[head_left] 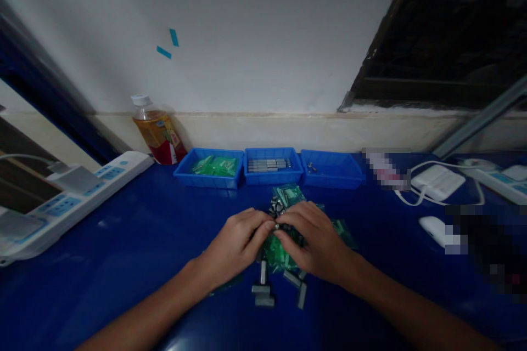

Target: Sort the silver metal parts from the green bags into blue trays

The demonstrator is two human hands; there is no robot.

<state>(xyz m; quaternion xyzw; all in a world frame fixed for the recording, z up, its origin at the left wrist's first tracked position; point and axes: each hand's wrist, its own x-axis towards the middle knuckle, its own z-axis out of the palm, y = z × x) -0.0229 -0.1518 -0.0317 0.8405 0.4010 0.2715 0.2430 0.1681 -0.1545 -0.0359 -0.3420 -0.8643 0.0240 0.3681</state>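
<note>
Sm silvery metal pc (277,226), shiny, held btwn L hand (239,235) & R hand (316,237)

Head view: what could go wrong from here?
1. The small part at the fingertips of the left hand and right hand could slip and be hard to find among the green bags below.
2. The loose bars lie between the forearms, so a careless move might scatter them.
3. The bottle stands near the left power strip; a spill might reach it, though the cap is on.
</note>
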